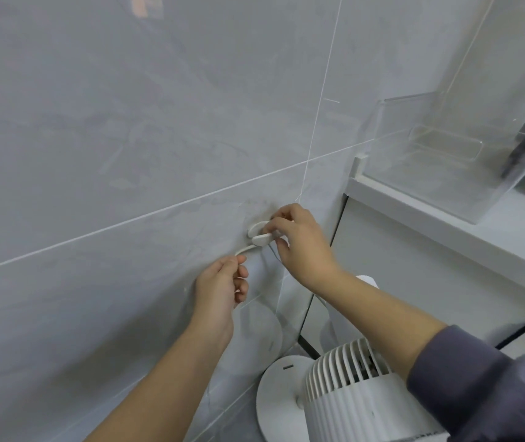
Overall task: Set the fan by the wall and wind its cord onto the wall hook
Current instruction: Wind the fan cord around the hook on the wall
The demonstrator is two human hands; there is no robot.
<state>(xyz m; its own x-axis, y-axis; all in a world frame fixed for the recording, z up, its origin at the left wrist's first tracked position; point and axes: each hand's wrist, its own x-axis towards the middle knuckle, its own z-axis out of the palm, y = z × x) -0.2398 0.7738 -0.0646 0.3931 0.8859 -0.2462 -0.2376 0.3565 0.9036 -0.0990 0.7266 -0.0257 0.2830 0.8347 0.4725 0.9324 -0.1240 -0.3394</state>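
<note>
- Just below and left of the wall hook (260, 240), in the head view, the cord (244, 249) is pinched between thumb and forefinger of the left hand (221, 287). The other fingers are loosely curled beneath.
- At the hook's right end the right hand (299, 244) is held against the tiled wall (95, 138). Its fingers are curled over the hook from above, with the thumb below. Whether a turn of cord is also trapped under them cannot be told.
- Only a short stretch of cord is seen. It runs from the hook's underside down and left to the pinch, so its long axis lies flat along the wall on that slant.
- The hook is a white, elongated piece set crosswise on the wall, its rounded free end pointing left, toward the pinch.
- The coming turn is judged to depend on this: the free cord lies at the hook's lower left, and the left hand is nearer to it. That stretch would be carried round the hook while the hook is steadied from the right.
- The fan (344, 387) is found well below and right of the hook, its round base close to the wall's foot. Which way its ribbed head faces cannot be told. The placing step is judged done.
- Up and right of the hook, a clear box (439, 173) is carried on a white tabletop (446, 231).
</note>
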